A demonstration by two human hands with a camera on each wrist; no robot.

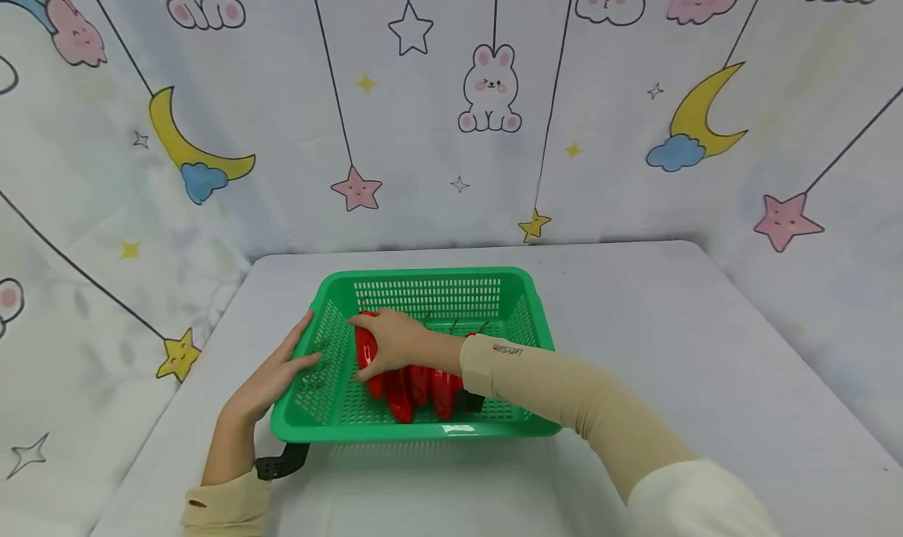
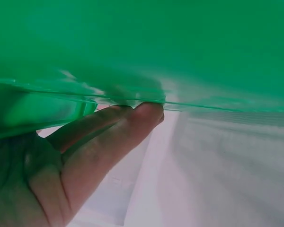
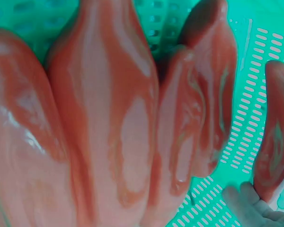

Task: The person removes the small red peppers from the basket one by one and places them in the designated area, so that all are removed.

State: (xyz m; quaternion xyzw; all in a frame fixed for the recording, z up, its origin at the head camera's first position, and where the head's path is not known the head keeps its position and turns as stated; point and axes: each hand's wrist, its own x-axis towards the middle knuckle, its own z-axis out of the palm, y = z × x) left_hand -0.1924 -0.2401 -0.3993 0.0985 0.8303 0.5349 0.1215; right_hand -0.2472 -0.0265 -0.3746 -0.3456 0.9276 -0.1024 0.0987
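Note:
Several glossy red peppers (image 1: 399, 400) (image 3: 102, 113) lie side by side in a green perforated basket (image 1: 416, 433) (image 2: 142, 42). Over its left part, my right hand (image 1: 397, 339) pinches the leftmost pepper (image 1: 365, 347) (image 3: 274, 135) between thumb and fingers. The right wrist view has this hand's fingertips (image 3: 251, 201) at that pepper's lower end, apart from the others. My left hand (image 1: 271, 376) grips the basket's left rim, thumb over the edge. Its fingers (image 2: 118, 135) touch the outer wall in the left wrist view. The right forearm hides part of the peppers.
The basket stands on a white-covered table (image 1: 635, 317). Behind and beside it hangs a pale cloth (image 1: 437, 153) printed with rabbits, moons and stars. A black device (image 1: 282, 462) sits at my left wrist, and another (image 1: 471, 401) shows under the right forearm.

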